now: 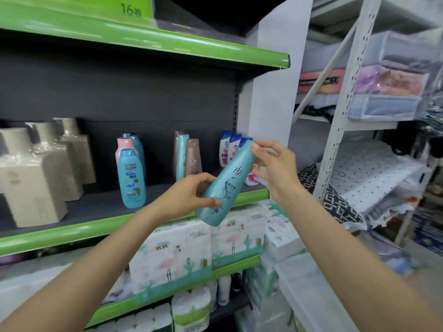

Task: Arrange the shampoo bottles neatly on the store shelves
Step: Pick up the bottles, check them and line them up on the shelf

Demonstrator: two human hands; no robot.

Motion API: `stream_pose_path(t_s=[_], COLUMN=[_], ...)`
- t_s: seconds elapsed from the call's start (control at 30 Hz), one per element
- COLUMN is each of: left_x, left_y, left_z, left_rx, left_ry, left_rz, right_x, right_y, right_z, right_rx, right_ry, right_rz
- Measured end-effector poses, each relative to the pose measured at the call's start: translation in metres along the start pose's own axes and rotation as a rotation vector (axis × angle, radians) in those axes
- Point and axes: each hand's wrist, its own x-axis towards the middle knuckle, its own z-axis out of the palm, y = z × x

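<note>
Two hands share one teal shampoo bottle [224, 185], held tilted in the air just in front of the green-edged shelf [72, 232]. The left hand [189, 195] grips its lower body, thumb across the label and fingers curled behind; the right hand [273, 167] pinches the upper end near the cap, thumb on top and fingers wrapped beneath. The bottle touches nothing on the shelf.

On the shelf stand a blue bottle [131, 178] with a pink-capped bottle [125, 146] behind it, a matching teal bottle [181, 155] beside a brown bottle [193, 159], and blue-capped white bottles [227, 149] at the right end, partly hidden by the held bottle. Beige jugs [36, 173] fill the left side.

This looks like the placing step: the bottle is in hand but not yet set down. The next move would call for righting it, label outward, and lowering it onto bare shelf, most sensibly near its teal twin. Whether there is room directly in front of that pair is hard to judge from this angle. Neighbouring bottles stand close and could tip if brushed.
</note>
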Motion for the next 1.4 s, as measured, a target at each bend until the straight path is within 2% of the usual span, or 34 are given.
stream_pose_path(t_s=[0.17,0.27,0.37,0.47,0.57,0.67,0.77,0.9,1.0,1.07,1.17,1.27,1.4], left_x=[-0.023,-0.037,-0.043,-0.042,-0.045,-0.051,-0.060,-0.068,-0.070,-0.073,-0.078,-0.078,-0.076], left_y=[0.009,0.018,0.024,0.024,0.025,0.025,0.022,0.019,0.021,0.024,0.026,0.024,0.021], left_z=[0.010,0.019,0.026,0.028,0.029,0.029,0.031,0.030,0.027,0.025,0.024,0.027,0.030], left_rx=[0.271,0.538,0.771,0.873,0.858,0.681,0.537,0.376,0.358,0.384,0.595,0.823,0.898], left_ry=[0.213,0.356,0.469,0.531,0.507,0.436,0.395,0.330,0.393,0.461,0.558,0.590,0.613], left_rz=[0.011,0.010,0.136,0.256,0.244,0.097,0.033,0.037,0.076,0.121,0.248,0.342,0.425], right_x=[-0.014,-0.019,-0.022,-0.023,-0.026,-0.030,-0.033,-0.033,-0.033,-0.033,-0.033,-0.033,-0.033], right_y=[0.006,0.009,0.011,0.012,0.013,0.014,0.017,0.016,0.019,0.023,0.034,0.046,0.050], right_z=[-0.018,-0.023,-0.027,-0.034,-0.040,-0.041,-0.043,-0.046,-0.048,-0.051,-0.058,-0.063,-0.065], right_rx=[0.044,0.108,0.124,0.161,0.253,0.321,0.366,0.443,0.471,0.440,0.343,0.370,0.433], right_ry=[-0.054,-0.057,-0.026,-0.003,-0.001,-0.010,-0.022,-0.041,-0.096,-0.125,-0.137,-0.148,-0.157], right_rz=[0.057,0.093,0.128,0.166,0.164,0.146,0.126,0.100,0.093,0.082,0.096,0.163,0.192])
